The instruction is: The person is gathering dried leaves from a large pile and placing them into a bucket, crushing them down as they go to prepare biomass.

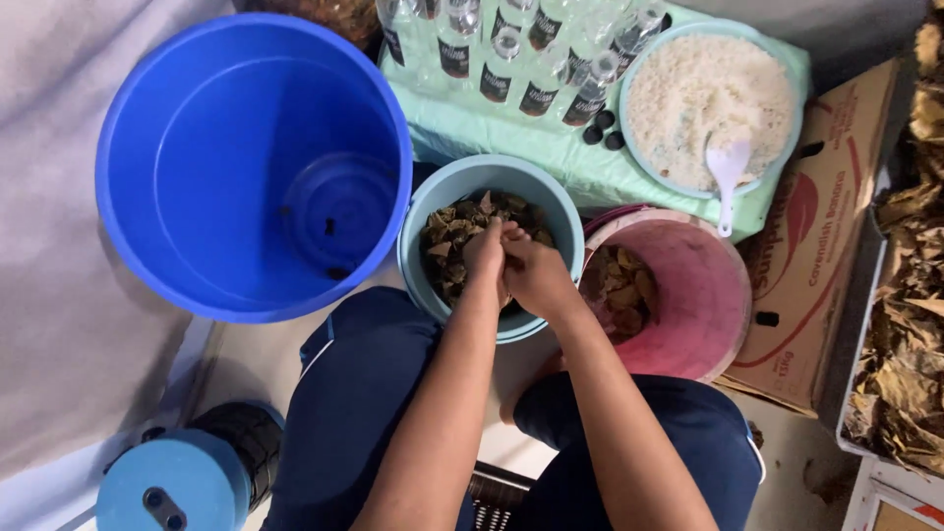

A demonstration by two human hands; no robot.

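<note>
Both my hands are pressed together over a light blue bowl (447,202) full of brown dried leaf pieces (450,236). My left hand (485,251) is curled and touches the leaves at the bowl's middle. My right hand (536,275) is closed next to it, fingers folded around something I cannot make out, likely leaf pieces. To the right stands a pink bucket (698,295) with more brown leaf pieces (619,290) inside.
A large empty blue bucket (251,167) stands at the left. Behind the bowl, several clear bottles (511,59) and a bowl of white rice (708,93) with a white spoon (728,172) sit on a green cloth. A cardboard box (821,226) and dried leaves (910,324) lie right.
</note>
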